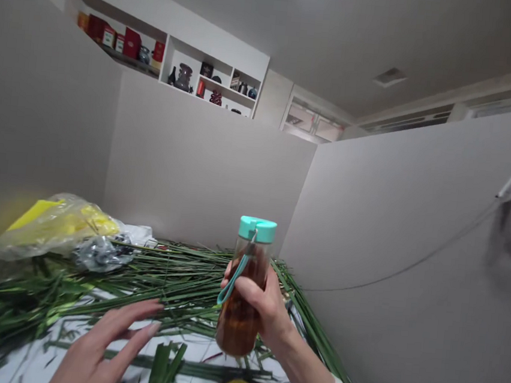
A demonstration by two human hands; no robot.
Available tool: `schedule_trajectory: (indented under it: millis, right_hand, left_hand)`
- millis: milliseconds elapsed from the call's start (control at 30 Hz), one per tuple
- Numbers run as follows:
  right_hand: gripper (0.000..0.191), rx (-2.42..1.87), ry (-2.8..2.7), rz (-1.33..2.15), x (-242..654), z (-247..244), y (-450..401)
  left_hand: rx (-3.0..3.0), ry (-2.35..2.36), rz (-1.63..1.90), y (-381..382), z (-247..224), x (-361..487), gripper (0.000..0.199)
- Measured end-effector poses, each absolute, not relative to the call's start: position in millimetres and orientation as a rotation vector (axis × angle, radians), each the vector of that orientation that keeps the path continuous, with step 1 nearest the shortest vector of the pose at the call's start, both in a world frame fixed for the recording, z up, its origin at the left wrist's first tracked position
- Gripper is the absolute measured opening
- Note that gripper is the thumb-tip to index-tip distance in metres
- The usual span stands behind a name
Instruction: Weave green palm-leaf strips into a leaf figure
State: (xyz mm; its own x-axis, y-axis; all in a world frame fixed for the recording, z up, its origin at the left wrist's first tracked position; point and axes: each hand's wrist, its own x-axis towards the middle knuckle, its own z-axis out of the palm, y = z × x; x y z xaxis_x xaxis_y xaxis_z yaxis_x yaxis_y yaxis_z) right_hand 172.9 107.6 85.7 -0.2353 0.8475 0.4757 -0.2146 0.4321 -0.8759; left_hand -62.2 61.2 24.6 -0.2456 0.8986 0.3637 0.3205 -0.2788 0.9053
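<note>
Grey-walled room; white tabletop lay strewn with long green leaves. Right hand gripped a teal-capped bottle above them; left hand was spread open. Risk: grip slipping, bottle dropping onto leaves.

bottle in right hand | long leaves on table | plastic bag behind them, left

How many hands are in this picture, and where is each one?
2. The left hand is open over the long green leaves at the bottom of the view; the right hand grips a clear bottle with a teal lid. Others could be out of view.
</note>
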Motion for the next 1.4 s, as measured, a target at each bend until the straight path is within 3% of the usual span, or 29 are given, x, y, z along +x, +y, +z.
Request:
schedule_trajectory:
  millis: [133,267,467,667,767,933,1067,1200,1400]
  right_hand:
    - [0.039,-0.590,-1.492,1.105,147.9,89.7,62.8]
    - [0.052,-0.540,-1.495,1.184,119.5,94.0,35.1]
    - [0.070,-0.459,-1.492,1.402,106.7,89.2,25.1]
    - [0.050,-0.416,-1.535,1.574,113.6,77.4,19.8]
    - [0.041,-0.445,-1.565,1.483,109.6,82.5,9.7]
    - [0.038,-0.546,-1.500,1.216,96.5,83.3,1.0]
    - [0.048,-0.600,-1.419,1.052,91.3,65.1,9.0]
    - [0.046,-0.599,-1.357,0.943,92.1,50.0,18.8]
    - [0.044,-0.568,-1.399,0.995,97.5,51.1,16.6]
  left_hand:
    - [1.525,1.120,1.520,42.1,83.8,-48.3,0.036]
    - [1.525,0.731,1.467,29.2,129.1,-30.9,0.080]
    - [1.387,0.549,1.378,21.9,147.5,-19.9,0.051]
    - [1.216,0.374,1.269,18.3,147.0,-20.0,0.049]
    - [1.244,0.358,1.237,15.2,146.2,-19.9,0.052]
    - [1.386,0.516,1.325,11.3,145.2,-14.7,0.032]
    - [1.503,0.806,1.504,9.8,141.5,-3.5,0.039]
    - [1.620,0.944,1.582,-2.4,129.2,1.6,0.057]
    - [1.614,0.920,1.483,-10.1,118.7,-20.0,0.049]
